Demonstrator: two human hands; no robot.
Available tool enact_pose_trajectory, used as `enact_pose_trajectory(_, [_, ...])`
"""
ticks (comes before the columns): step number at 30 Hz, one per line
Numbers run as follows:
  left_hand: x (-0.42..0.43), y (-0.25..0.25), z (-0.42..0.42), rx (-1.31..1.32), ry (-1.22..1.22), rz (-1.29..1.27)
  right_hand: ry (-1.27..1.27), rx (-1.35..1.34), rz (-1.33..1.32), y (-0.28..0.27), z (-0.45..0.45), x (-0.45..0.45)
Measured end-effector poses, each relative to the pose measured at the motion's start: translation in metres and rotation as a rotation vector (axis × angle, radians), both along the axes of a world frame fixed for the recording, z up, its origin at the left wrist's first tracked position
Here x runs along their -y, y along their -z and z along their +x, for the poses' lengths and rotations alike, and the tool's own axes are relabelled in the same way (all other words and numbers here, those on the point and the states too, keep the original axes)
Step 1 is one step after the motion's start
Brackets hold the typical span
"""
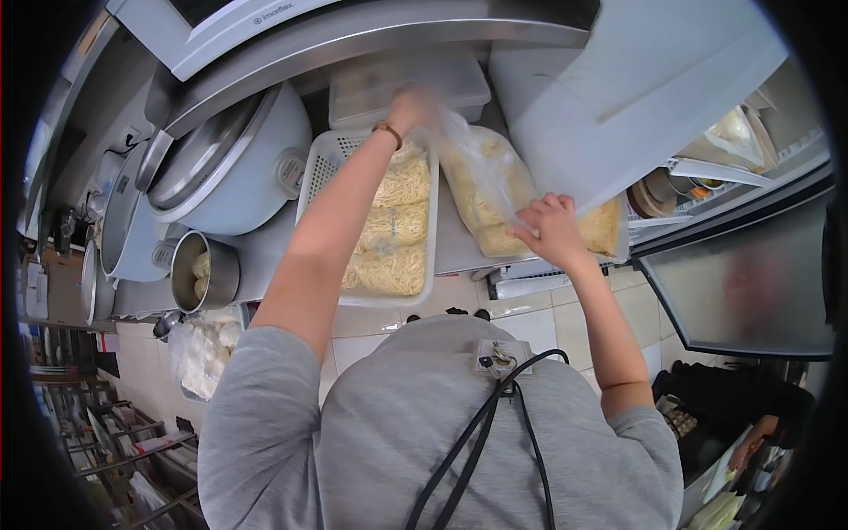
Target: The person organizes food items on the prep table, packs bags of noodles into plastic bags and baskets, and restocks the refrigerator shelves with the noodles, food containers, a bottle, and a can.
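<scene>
- My right hand (552, 231) is partly curled, thumb and fingers clamped on the edge of the clear plastic bag (486, 181).
- My left hand (411, 106) is up at the far end of that bag, but it's blurry, so I can't tell if its fingers are apart or together.
- The bag lies on the metal counter (452, 252), just right of the white basket (430, 238), with yellowish noodles inside.
- Room-wise: pale floor tiles (530, 329) at the near side, an open glass door (742, 287) over on the right, and a person in dark clothes (724, 393) near right, well apart from my hands.
- The basket has holes in its wall and holds bundles of noodles (389, 265).
- Beyond it sits a lidded plastic box (358, 93), contents too hazy to name.
- On the left: a big lidded cooker (234, 181) and a metal pot (228, 269) with pale chunks in it.
</scene>
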State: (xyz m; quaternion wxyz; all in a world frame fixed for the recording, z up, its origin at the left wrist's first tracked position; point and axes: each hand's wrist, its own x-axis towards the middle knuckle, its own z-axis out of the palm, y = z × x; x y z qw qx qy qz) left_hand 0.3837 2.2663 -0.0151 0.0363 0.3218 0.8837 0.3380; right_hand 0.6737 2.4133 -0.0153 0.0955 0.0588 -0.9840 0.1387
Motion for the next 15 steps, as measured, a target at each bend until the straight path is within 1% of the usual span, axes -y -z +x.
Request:
enact_pose_trajectory(1, [0.005, -0.006, 0.003, 0.098, -0.034, 0.036, -0.004, 0.002, -0.005, 0.001, -0.002, 0.003])
enact_pose_trajectory(2, [0.012, -0.031, 0.031, -0.197, 0.004, 0.085, -0.052, -0.172, -0.067, 0.000, -0.005, 0.006])
enact_pose_trajectory(3, [0.016, -0.044, 0.056, -0.491, 0.042, 0.136, -0.099, -0.345, -0.127, -0.001, -0.009, 0.010])
enact_pose_trajectory(4, [0.015, -0.031, 0.072, -0.381, 0.128, 0.212, -0.100, -0.344, -0.126, -0.004, -0.015, 0.016])
enact_pose_trajectory(5, [0.013, -0.015, 0.088, -0.269, 0.213, 0.287, -0.202, -0.335, -0.268, -0.008, -0.023, 0.025])
enact_pose_trajectory(6, [0.011, -0.008, 0.108, -0.127, 0.354, 0.072, -0.304, -0.323, -0.411, -0.012, -0.027, 0.031])
enact_pose_trajectory(7, [0.010, -0.001, 0.120, 0.018, 0.491, -0.143, -0.302, -0.320, -0.412, -0.014, -0.025, 0.036])
enact_pose_trajectory(8, [0.011, 0.006, 0.122, 0.021, 0.492, -0.142, -0.353, -0.059, -0.350, -0.015, -0.022, 0.041])
enact_pose_trajectory(9, [0.011, 0.016, 0.121, -0.044, 0.411, -0.289, -0.398, 0.200, -0.283, -0.016, -0.017, 0.043])
enact_pose_trajectory(10, [0.010, 0.014, 0.123, -0.111, 0.327, -0.433, -0.395, 0.199, -0.278, -0.015, -0.010, 0.045])
enact_pose_trajectory(11, [0.018, 0.013, 0.124, -0.241, 0.229, -0.394, -0.389, 0.332, -0.235, -0.010, 0.001, 0.047])
enact_pose_trajectory(12, [0.023, 0.009, 0.126, -0.240, 0.229, -0.391, -0.383, 0.466, -0.192, -0.003, 0.010, 0.047])
enact_pose_trajectory(14, [0.030, 0.005, 0.132, -0.520, 0.158, -0.163, -0.371, 0.495, -0.222, 0.031, 0.022, 0.029])
enact_pose_trajectory(15, [0.029, 0.008, 0.137, -0.519, 0.157, -0.163, -0.359, 0.520, -0.254, 0.045, 0.025, 0.022])
